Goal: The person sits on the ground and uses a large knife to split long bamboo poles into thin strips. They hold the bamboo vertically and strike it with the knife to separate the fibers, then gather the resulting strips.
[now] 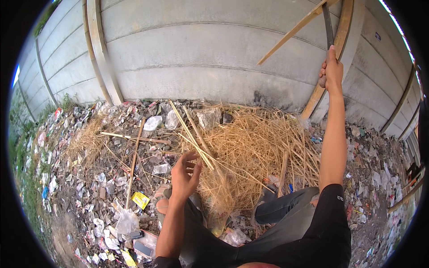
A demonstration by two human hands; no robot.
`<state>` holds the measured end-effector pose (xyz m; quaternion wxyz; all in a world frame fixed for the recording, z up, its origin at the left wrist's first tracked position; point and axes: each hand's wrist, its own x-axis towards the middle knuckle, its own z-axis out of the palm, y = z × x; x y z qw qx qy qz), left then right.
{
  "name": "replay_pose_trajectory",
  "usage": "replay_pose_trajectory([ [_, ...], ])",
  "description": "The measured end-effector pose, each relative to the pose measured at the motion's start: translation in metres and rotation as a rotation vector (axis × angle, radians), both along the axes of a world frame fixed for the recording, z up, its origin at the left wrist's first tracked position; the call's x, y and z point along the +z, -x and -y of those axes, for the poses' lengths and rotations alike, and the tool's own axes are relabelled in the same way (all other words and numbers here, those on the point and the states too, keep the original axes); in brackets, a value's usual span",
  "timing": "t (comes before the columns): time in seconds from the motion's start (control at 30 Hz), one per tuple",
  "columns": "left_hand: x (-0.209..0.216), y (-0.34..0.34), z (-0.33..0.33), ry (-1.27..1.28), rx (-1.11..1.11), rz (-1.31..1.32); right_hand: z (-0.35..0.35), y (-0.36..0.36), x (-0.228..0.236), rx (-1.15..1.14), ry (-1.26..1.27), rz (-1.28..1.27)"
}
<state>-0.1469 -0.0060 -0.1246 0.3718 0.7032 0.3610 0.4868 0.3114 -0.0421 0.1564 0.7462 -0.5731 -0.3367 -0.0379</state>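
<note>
My right hand [332, 71] is raised at the upper right, fingers wrapped round the handle of a machete [328, 29] whose dark blade points up. Near the blade's upper end a split bamboo strip [290, 35] slants down to the left, seemingly touching it; whether the blade is lodged in it I cannot tell. Lower down, my left hand [184, 175] hangs with loosely bent fingers and the thumb apart, nothing visible in it. Just beyond that hand, thin bamboo sticks [191, 142] lie across a heap of straw-like bamboo shavings [254, 145].
A grey concrete panel wall [201, 49] rises beyond the heap, with a bamboo post [311, 102] leaning at its right. Litter and plastic scraps cover the ground [107, 187]. A long stick [135, 163] lies at left; a phone-like object [143, 249] lies near my left forearm.
</note>
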Motion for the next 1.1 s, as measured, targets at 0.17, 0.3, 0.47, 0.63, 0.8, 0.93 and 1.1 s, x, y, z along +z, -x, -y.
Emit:
replay_pose_trajectory([
  [0.17, -0.001, 0.004, -0.003, 0.001, 0.006, -0.007, 0.021, 0.081, -0.069, 0.071, 0.362, 0.167],
  [0.3, 0.005, -0.005, 0.004, 0.033, -0.015, -0.026, 0.039, 0.077, -0.122, -0.052, 0.569, 0.531],
  [0.47, 0.003, -0.010, 0.001, 0.064, 0.000, 0.013, 0.062, 0.084, -0.169, 0.030, 0.609, 0.452],
  [0.63, 0.001, -0.006, -0.001, 0.127, -0.020, 0.052, 0.078, 0.118, -0.187, 0.236, 0.597, 0.499],
  [0.8, -0.006, -0.009, -0.005, 0.186, -0.071, 0.090, 0.088, 0.134, -0.192, 0.428, 0.662, 0.503],
  [0.93, -0.002, -0.023, 0.001, 0.319, -0.172, 0.138, 0.100, 0.152, -0.200, 0.591, 0.695, 0.448],
  [1.1, 0.001, -0.061, 0.027, 0.387, -0.537, 0.207, 0.114, 0.180, -0.239, 0.768, 0.633, 0.346],
])
